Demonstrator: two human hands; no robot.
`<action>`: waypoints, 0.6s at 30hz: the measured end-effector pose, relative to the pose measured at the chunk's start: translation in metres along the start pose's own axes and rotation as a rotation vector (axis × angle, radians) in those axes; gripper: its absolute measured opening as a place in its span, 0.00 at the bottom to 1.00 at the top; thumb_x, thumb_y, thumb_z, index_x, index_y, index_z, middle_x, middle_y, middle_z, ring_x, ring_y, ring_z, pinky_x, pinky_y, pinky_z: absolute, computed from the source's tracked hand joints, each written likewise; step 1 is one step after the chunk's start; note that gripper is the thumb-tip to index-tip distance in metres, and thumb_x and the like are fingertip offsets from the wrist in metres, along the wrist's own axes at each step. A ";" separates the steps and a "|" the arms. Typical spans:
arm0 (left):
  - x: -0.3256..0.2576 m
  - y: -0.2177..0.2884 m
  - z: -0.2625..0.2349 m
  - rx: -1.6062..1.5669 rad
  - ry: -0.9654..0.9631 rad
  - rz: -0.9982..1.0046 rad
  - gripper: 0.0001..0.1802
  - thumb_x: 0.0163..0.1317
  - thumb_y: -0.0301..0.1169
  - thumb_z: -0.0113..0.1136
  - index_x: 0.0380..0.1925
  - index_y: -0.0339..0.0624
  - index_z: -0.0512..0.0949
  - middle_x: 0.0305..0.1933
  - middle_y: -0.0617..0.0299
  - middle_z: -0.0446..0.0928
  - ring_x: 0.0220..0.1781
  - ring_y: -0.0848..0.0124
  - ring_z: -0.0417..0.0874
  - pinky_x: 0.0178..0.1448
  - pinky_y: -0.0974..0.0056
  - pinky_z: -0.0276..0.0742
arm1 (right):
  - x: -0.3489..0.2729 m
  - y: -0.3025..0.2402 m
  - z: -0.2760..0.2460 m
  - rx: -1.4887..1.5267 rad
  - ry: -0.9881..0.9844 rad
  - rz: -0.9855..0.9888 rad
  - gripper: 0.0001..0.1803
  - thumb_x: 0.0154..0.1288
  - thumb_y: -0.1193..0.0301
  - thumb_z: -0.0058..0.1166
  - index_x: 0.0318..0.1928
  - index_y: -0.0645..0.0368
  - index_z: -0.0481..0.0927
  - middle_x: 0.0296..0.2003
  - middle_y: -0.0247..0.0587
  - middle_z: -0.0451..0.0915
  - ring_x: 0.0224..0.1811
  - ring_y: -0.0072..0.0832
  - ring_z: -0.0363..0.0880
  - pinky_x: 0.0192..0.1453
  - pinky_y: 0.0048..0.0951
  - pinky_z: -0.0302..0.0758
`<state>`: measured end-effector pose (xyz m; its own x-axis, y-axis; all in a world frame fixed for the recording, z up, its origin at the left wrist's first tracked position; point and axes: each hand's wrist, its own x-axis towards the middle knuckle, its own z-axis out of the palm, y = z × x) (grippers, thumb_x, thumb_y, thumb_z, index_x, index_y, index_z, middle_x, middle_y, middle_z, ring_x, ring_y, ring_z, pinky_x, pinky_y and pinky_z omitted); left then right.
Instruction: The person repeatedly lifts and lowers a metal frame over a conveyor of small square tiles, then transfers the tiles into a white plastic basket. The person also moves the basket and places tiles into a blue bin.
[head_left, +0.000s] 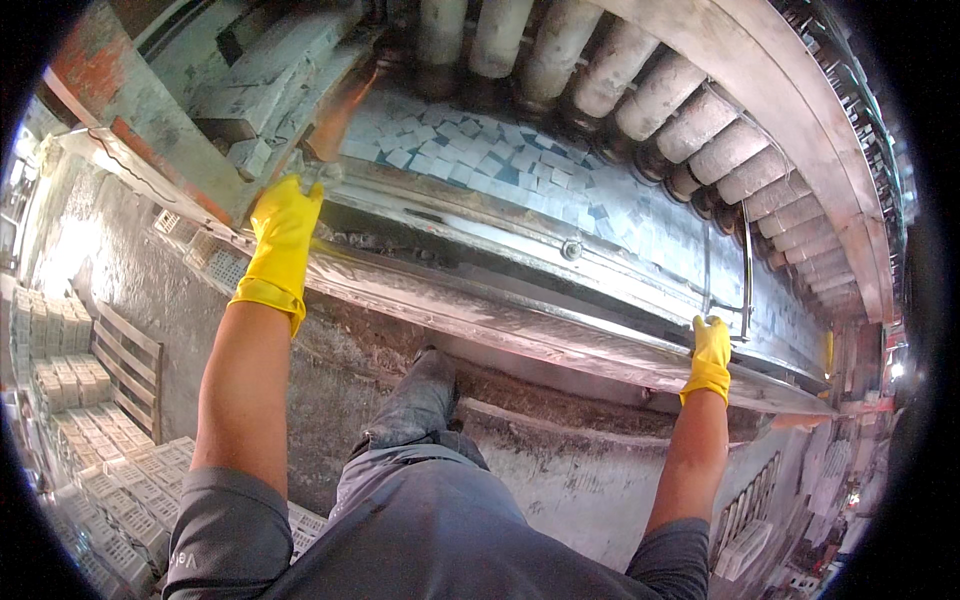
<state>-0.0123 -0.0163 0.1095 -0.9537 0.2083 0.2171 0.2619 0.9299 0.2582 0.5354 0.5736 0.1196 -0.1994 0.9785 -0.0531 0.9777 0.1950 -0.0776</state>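
Observation:
My left hand (284,228), in a yellow rubber glove, reaches to the left end of a long metal rail (520,238) along a machine's near side. Its fingers look curled, but glare and blur hide what they hold. My right hand (708,358), gloved alike, is closed at the rail's right part, beside the lower end of a thin bent metal rod (746,262). What lies inside its grip is hidden. Behind the rail, many small pale square tiles (490,165) lie scattered and overlapping on the wet machine bed.
Thick grey cylinders (608,80) stand in a row over the bed, under a curved beam (720,50). An orange-stained frame (130,100) rises at left. White plastic crates (110,440) are stacked lower left, near a slatted pallet (128,370). A ledge (600,415) runs below the rail.

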 end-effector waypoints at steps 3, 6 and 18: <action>-0.002 0.000 -0.014 0.085 -0.010 -0.059 0.29 0.66 0.57 0.65 0.56 0.48 0.86 0.55 0.49 0.88 0.58 0.47 0.88 0.60 0.46 0.82 | -0.031 -0.044 -0.022 0.103 -0.071 0.059 0.34 0.71 0.46 0.57 0.65 0.59 0.82 0.59 0.56 0.86 0.63 0.52 0.84 0.67 0.46 0.76; -0.002 0.013 -0.009 0.080 -0.037 -0.056 0.28 0.66 0.57 0.66 0.55 0.49 0.86 0.55 0.50 0.88 0.58 0.48 0.87 0.60 0.47 0.82 | -0.002 0.006 0.009 0.099 0.162 -0.046 0.31 0.74 0.46 0.53 0.62 0.58 0.85 0.56 0.55 0.87 0.60 0.52 0.84 0.63 0.48 0.78; 0.072 0.063 0.056 0.166 -0.413 0.215 0.35 0.65 0.53 0.69 0.67 0.48 0.79 0.69 0.46 0.80 0.72 0.48 0.79 0.74 0.47 0.74 | -0.157 -0.149 0.007 0.429 0.540 -0.848 0.15 0.77 0.63 0.55 0.43 0.57 0.91 0.26 0.46 0.87 0.25 0.44 0.85 0.33 0.42 0.78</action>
<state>-0.0731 0.0742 0.0885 -0.8684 0.4724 -0.1509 0.4642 0.8814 0.0877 0.4207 0.3904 0.1327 -0.6402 0.4578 0.6168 0.4106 0.8826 -0.2289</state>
